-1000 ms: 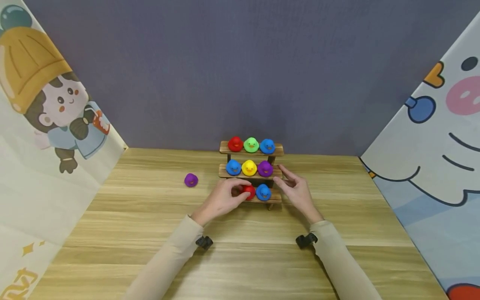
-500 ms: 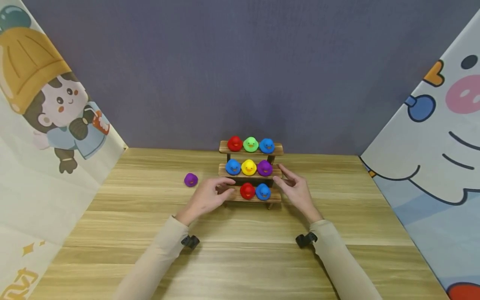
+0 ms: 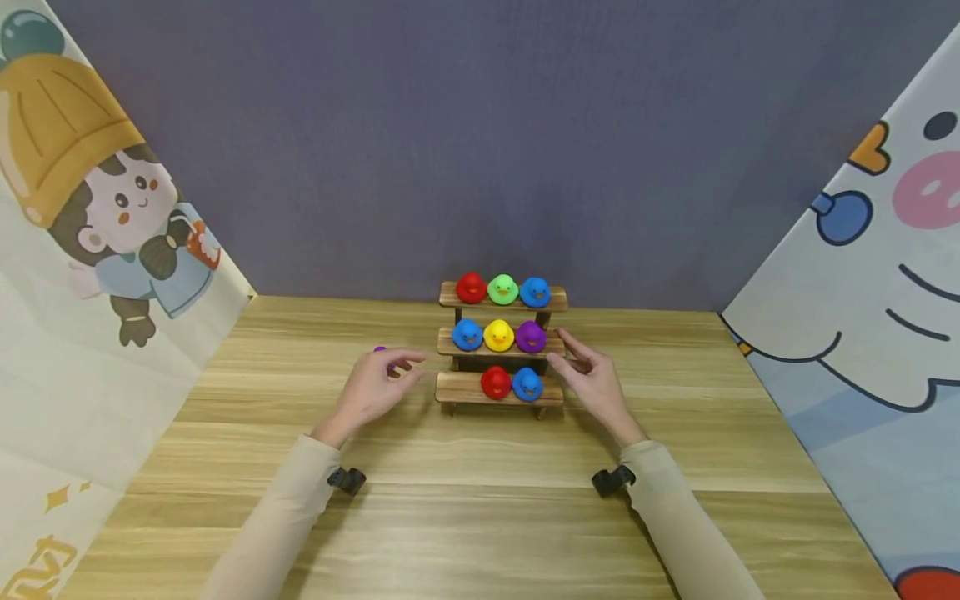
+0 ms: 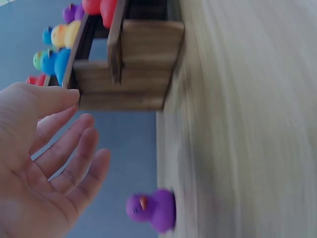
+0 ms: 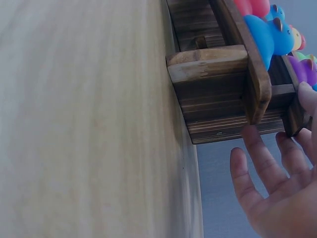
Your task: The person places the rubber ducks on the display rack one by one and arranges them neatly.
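Note:
A three-tier wooden display stand [image 3: 461, 388] holds small rubber ducks. On its bottom tier are a red duck [image 3: 496, 382] and a blue duck [image 3: 527, 384], with bare board to their left. My left hand [image 3: 375, 387] is left of the stand, fingers loosely bent and nothing in them. Behind it in the head view, a purple duck [image 4: 154, 209] is mostly covered; the left wrist view shows it on the table, apart from the fingers. My right hand [image 3: 596, 383] holds the right end of the middle tier between thumb and fingers, beside another purple duck [image 3: 531, 337].
The middle tier also bears a blue duck [image 3: 467, 335] and a yellow duck [image 3: 498, 336]. On top sit red [image 3: 471, 287], green [image 3: 502, 290] and blue [image 3: 536, 292] ducks. A grey panel [image 3: 480, 150] stands behind the wooden table [image 3: 480, 508]; printed panels flank it.
My left hand has let go of the red duck on the bottom tier and moved left, now partly covering the loose purple duck. My right hand has stayed at the stand.

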Demonstrator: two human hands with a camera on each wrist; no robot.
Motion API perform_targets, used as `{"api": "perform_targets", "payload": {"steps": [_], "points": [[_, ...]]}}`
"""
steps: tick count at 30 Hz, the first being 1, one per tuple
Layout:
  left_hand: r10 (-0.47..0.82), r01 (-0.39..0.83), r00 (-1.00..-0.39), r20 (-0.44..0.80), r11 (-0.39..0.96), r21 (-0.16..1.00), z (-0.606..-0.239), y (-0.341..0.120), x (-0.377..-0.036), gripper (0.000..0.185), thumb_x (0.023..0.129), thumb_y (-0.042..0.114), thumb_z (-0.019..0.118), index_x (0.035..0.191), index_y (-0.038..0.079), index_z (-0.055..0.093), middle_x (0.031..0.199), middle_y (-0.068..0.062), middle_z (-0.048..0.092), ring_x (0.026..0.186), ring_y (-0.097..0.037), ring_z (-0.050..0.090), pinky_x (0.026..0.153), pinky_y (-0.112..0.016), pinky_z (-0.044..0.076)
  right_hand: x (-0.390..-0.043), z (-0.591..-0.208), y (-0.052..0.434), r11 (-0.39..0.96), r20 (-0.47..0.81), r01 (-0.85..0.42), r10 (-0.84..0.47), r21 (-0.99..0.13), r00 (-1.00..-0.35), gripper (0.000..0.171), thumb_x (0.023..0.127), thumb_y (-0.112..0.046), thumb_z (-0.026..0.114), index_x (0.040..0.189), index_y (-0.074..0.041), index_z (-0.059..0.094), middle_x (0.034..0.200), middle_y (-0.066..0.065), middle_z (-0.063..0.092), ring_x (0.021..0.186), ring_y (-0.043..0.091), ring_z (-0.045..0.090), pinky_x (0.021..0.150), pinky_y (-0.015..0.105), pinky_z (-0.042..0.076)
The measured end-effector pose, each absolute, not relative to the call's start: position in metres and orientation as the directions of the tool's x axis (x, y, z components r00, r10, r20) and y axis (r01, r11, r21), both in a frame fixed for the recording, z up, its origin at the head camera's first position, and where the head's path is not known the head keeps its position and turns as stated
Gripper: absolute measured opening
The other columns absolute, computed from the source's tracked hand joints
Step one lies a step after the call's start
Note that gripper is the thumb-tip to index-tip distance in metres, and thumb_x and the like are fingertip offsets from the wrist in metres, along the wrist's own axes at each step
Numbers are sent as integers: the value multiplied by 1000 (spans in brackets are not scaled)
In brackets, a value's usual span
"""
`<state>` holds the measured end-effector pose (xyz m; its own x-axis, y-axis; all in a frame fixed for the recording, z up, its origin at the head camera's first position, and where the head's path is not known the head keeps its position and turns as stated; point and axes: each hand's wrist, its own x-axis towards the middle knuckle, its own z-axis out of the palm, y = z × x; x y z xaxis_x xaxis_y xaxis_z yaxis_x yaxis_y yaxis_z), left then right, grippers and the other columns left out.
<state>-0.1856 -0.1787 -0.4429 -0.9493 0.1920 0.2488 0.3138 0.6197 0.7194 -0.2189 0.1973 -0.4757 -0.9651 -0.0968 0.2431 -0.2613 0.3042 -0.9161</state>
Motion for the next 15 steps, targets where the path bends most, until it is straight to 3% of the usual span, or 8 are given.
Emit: {"api": "perform_targets", "payload": {"steps": [9, 15], "points": [[84, 234, -967, 239, 660, 714, -451, -209, -193, 28, 98, 15, 77, 123, 4, 78, 101, -10, 79, 93, -27, 72, 80, -31, 59, -218, -475, 196, 322, 238, -255, -91, -912, -967, 58, 102, -28, 76, 154, -13, 57, 159, 10, 55, 119, 34, 73, 89, 13, 58], [10, 169, -974, 226, 692, 702, -458, -221, -203, 31, 96, 15, 78, 124, 3, 77, 116, -20, 78, 105, -36, 74, 87, -46, 62, -218, -474, 196, 328, 245, -264, -97, -907, -965, 58, 102, -28, 75, 154, -12, 57, 159, 11, 55, 117, 34, 74, 89, 14, 58]]}}
